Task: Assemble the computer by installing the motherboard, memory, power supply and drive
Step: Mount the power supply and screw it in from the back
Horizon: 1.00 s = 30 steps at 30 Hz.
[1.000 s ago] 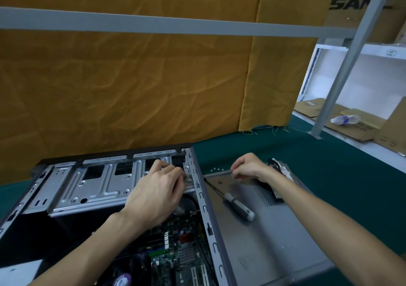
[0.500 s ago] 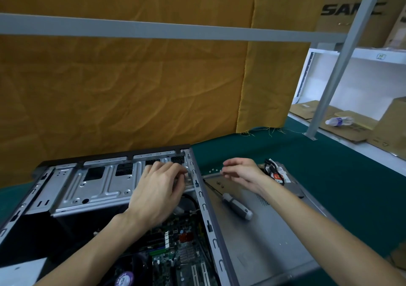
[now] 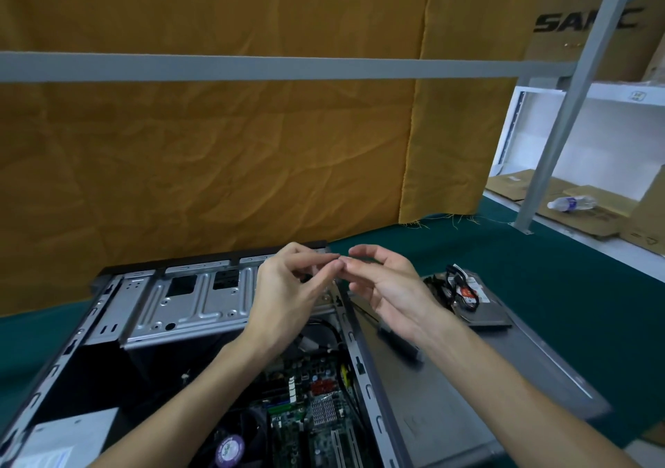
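The open computer case (image 3: 194, 302) lies on the green table, with the motherboard (image 3: 309, 406) inside at the bottom. A grey box with a label (image 3: 68, 439), probably the power supply, fills the case's lower left corner. My left hand (image 3: 288, 287) and my right hand (image 3: 388, 287) are raised above the case's right wall, fingertips touching. The left thumb and forefinger pinch something tiny, apparently a screw, too small to see clearly. The right hand's fingers are loosely curved. A drive with cables on it (image 3: 478, 305) lies on the grey side panel (image 3: 467, 395).
A screwdriver (image 3: 399, 343), blurred, lies on the side panel under my right wrist. Yellow cloth hangs behind, crossed by a grey frame bar (image 3: 252, 66). A slanted post (image 3: 561, 108), flat cardboard and a water bottle (image 3: 570, 203) stand at the right.
My right hand left the side panel and rose to the left. My left hand lifted off the drive cage. Their fingertips now meet above the case wall.
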Motion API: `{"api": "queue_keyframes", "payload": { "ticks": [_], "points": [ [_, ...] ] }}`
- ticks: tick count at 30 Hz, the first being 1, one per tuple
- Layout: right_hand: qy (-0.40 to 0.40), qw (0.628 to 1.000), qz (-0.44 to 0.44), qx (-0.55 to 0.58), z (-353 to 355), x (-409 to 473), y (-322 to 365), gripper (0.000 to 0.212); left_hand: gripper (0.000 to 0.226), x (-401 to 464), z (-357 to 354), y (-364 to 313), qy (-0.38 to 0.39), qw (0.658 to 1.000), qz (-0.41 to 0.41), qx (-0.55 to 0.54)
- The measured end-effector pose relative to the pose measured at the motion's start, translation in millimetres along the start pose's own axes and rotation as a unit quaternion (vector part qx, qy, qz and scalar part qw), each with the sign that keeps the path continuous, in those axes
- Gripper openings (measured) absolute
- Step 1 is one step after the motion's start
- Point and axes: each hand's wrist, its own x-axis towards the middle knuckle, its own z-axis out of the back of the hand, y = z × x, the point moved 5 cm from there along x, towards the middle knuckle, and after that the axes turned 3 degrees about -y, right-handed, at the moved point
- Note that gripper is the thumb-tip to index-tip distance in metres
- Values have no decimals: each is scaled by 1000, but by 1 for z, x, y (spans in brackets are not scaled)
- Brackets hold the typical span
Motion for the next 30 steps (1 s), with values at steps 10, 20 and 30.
{"api": "queue_keyframes", "payload": {
  "ticks": [10, 20, 30],
  "points": [
    [-79, 831, 55, -548, 78, 29, -7, 12, 6, -5, 2, 17, 34, 996, 16, 84],
    [-6, 675, 16, -738, 123, 44, -59, 27, 16, -12, -1, 42, 62, 993, 94, 26],
    [-136, 818, -14, -559, 139, 67, -57, 17, 14, -10, -2, 40, 70, 993, 85, 41]
  ]
}}
